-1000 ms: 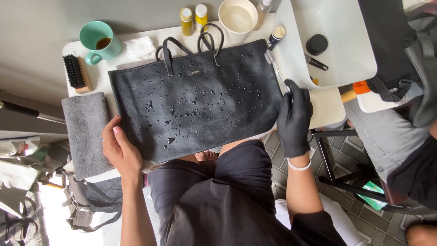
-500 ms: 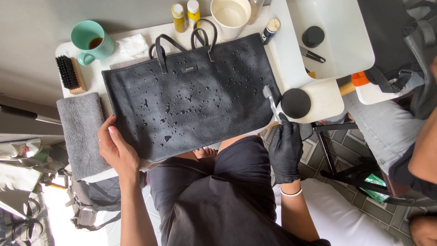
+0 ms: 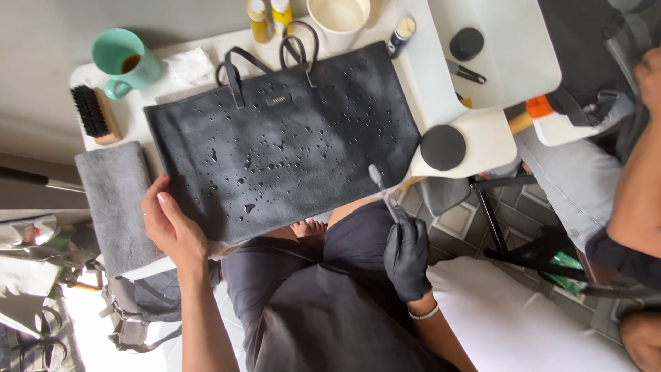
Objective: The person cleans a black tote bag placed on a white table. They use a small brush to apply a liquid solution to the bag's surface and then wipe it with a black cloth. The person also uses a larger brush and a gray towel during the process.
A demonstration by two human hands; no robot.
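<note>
A dark grey suede tote bag (image 3: 289,138) lies flat on a white table (image 3: 141,127), dotted with water drops, handles pointing away from me. My bare left hand (image 3: 172,227) grips the bag's near left corner. My right hand (image 3: 407,255), in a black glove, holds a small thin brush (image 3: 383,187) by its handle, bristle end up at the bag's near right edge. A round black sponge (image 3: 443,147) rests on a white block just right of the bag.
A grey towel (image 3: 113,203) lies left of the bag, with a wooden brush (image 3: 95,114) and teal mug (image 3: 127,62) behind it. Yellow bottles (image 3: 268,15) and a white bowl (image 3: 337,15) stand at the back. Another person's arm (image 3: 637,186) is at right.
My gloved right hand left the bag's right edge, pulled back toward my lap and now holds the small brush. The black sponge came into view on the white block.
</note>
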